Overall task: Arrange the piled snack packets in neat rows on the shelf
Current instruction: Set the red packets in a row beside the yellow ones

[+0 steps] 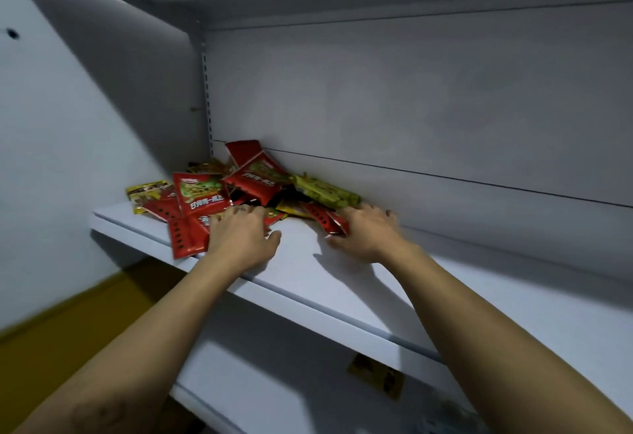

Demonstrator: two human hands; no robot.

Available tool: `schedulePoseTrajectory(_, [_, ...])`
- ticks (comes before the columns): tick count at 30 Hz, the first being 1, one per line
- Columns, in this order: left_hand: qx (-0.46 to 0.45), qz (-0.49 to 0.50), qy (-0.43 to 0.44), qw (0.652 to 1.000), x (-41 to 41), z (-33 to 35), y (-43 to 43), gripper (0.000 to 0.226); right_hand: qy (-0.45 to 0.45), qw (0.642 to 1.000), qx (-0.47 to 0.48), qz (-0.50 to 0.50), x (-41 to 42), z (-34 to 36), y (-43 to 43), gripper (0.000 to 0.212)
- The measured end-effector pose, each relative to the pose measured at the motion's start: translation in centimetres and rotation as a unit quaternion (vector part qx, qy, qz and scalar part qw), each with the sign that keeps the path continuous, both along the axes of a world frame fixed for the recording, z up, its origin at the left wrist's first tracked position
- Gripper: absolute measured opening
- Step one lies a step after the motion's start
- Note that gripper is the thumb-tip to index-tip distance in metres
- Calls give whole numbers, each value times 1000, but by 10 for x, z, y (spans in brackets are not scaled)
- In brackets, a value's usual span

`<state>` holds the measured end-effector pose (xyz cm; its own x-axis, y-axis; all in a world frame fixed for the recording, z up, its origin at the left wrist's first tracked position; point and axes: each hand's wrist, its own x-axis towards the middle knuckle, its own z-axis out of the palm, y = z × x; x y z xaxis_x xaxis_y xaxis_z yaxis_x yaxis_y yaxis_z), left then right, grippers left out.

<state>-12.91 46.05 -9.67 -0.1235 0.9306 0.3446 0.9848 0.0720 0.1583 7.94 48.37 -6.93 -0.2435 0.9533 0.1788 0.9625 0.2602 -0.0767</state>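
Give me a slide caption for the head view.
The left hand and right hand reach a pile of red and yellow snack packets at the left end of the shelf; no rows yet.

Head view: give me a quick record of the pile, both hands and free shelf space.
pile: red, yellow and green snack packets heaped at the shelf's left rear, no rows yet
left hand: palm down on the pile's front edge; grip unclear
right hand: over a red packet at the pile's right edge; grip unclear
free space: bare shelf right of the pile
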Motion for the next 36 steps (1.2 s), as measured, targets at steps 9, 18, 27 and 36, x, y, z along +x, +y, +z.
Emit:
schedulePoseTrajectory(9, [-54,41,-36,997,-57,-19,41,67,4,998,10,-60,-52,-16,48,65])
schedulePoseTrajectory(18, [-9,-155,-32,987,-30,-29,70,57,-28,994,69,-80,-50,-31,56,61])
schedulePoseTrajectory(27, [-141,-95,68,983,-10,-10,92,88,69,988,-49,-133,-5,-22,52,51])
schedulePoseTrajectory(36, [-197,-131,-83,968,-3,-7,83,78,127,975,-70,-170,8,-13,51,67])
